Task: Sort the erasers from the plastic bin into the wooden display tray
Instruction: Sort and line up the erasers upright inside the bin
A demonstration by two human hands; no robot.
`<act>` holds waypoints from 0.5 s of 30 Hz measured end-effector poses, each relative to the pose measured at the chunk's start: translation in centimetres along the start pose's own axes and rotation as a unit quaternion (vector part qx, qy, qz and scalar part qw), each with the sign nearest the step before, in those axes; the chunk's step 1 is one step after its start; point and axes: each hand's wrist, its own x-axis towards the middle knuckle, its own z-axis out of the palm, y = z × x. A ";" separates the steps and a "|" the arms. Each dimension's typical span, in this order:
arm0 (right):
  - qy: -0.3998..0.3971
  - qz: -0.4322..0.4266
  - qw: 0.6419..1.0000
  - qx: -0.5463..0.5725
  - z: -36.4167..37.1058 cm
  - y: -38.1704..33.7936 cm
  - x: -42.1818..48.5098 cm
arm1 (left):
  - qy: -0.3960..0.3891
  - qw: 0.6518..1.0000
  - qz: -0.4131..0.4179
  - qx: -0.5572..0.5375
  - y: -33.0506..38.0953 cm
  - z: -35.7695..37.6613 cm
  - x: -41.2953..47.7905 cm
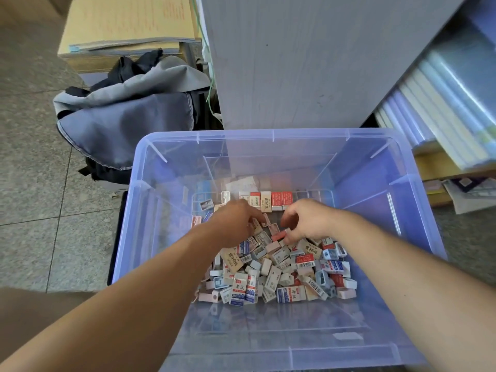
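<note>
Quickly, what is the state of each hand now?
Left hand: fingers curled into the erasers; a grip cannot be told.
Right hand: pinches a pink eraser.

A clear violet plastic bin stands on the speckled tile floor. A loose pile of erasers covers its bottom, and a row of erasers stands upright along the far wall. Two bare arms reach in. The left grip curls its fingers into the pile, and the right grip pinches a pink eraser. A grey backpack lies beyond the bin.
</note>
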 end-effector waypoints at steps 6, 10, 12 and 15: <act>0.004 -0.019 1.000 0.008 1.3 1.1 0.5 | 0.003 1.000 -0.014 0.001 0.0 0.0 0.1; 0.015 -0.028 0.999 0.022 1.2 1.3 0.6 | 0.019 0.999 -0.012 0.036 0.0 -0.2 0.1; 0.035 -0.029 0.999 0.014 1.1 1.3 0.7 | 0.026 0.998 -0.008 0.057 0.1 -0.2 0.0; 0.067 0.001 0.996 0.063 1.0 1.3 0.9 | 0.026 0.997 -0.009 0.074 0.3 -0.3 -0.1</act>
